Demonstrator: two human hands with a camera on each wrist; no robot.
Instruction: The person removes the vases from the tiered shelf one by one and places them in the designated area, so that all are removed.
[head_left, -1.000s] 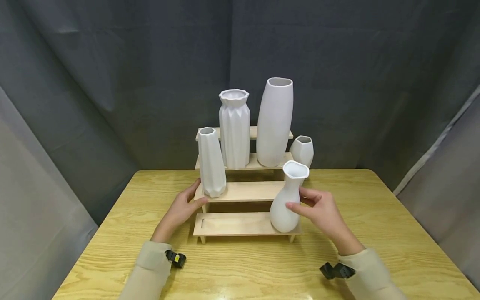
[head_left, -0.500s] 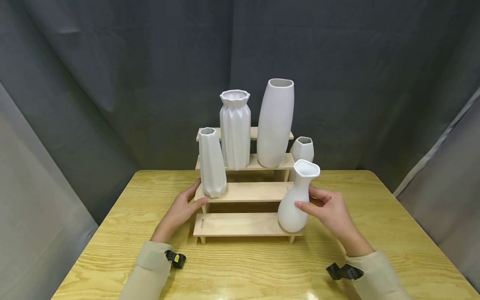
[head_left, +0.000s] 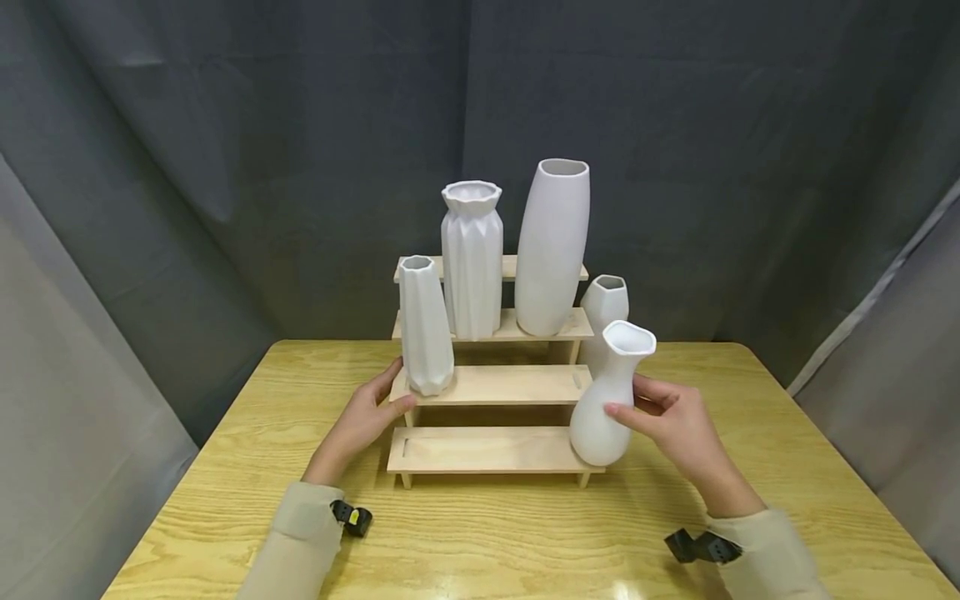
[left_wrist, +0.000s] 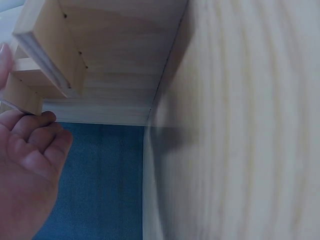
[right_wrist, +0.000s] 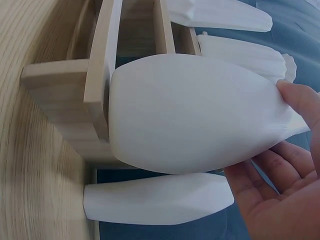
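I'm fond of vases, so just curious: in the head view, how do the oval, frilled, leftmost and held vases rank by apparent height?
1. Oval vase
2. Frilled vase
Unranked: leftmost vase and held vase; they look nearly alike, and the held one seems nearer.

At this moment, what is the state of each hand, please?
Left hand: holding the wooden stand at its left side.
Right hand: holding the flared-rim white vase.

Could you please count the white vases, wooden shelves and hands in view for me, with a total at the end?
White vases: 5
Wooden shelves: 4
Left hand and right hand: 2
Total: 11
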